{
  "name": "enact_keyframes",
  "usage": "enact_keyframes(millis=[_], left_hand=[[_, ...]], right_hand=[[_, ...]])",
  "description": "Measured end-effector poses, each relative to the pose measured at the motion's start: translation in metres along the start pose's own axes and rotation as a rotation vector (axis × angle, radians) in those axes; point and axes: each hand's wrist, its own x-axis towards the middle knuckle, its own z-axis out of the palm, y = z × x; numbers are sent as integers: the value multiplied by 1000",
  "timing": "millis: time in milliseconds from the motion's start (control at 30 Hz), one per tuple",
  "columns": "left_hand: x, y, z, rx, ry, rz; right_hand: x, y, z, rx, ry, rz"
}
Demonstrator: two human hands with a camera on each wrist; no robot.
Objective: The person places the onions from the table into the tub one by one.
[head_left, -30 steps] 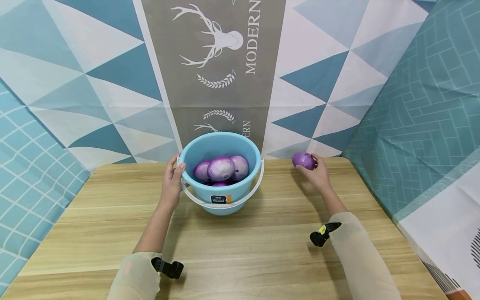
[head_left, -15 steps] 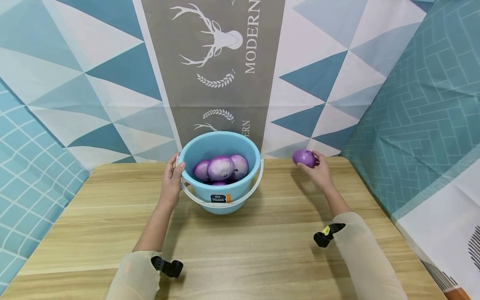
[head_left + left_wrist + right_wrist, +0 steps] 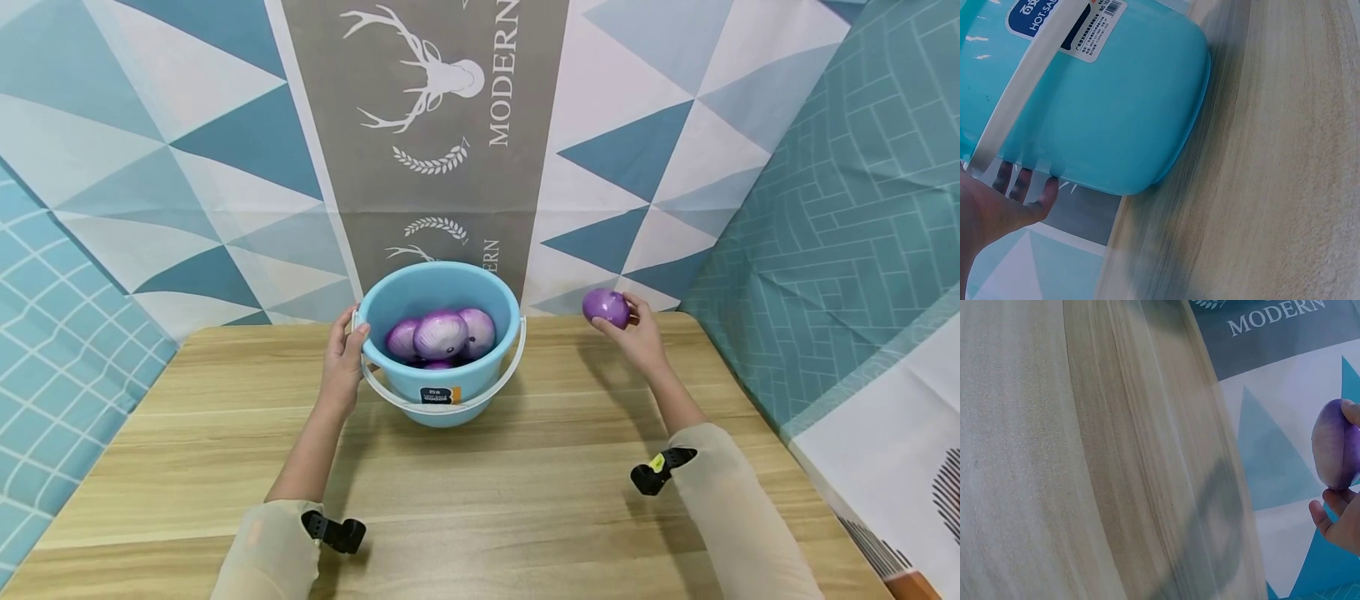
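A light blue bucket [image 3: 420, 383] with a white handle [image 3: 480, 402] hanging down its front stands at the back of the table. My left hand [image 3: 343, 367] holds it at the left rim; in the left wrist view, the fingertips [image 3: 1050, 190] lie against its outer wall. Several purple onions [image 3: 441, 335] are piled inside, the lower ones partly hidden. To the right of the bucket, above the table's far edge, my right hand [image 3: 636, 337] grips one purple onion [image 3: 604, 307] between thumb and fingers. That onion [image 3: 1334, 447] shows a pale side in the right wrist view.
The wood-grain table [image 3: 480, 500] stretches out in front of the bucket. Behind its far edge rises a patterned wall covering [image 3: 637, 142], with a teal tile-print sheet [image 3: 840, 217] on the right.
My right hand has lifted the onion slightly, and the forearm has shifted a little to the right. The left hand and the bucket look nearly the same.
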Motion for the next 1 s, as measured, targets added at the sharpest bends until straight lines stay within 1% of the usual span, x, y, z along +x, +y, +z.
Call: enact_keyframes(millis=[400, 733, 1000], left_hand=[[0, 0, 1, 5, -1, 4], [1, -1, 1, -2, 6, 16], [0, -1, 1, -18, 10, 6]], right_hand=[[-4, -17, -4, 21, 10, -27], [-4, -27, -4, 42, 2, -75], [-6, -40, -5, 10, -6, -85]])
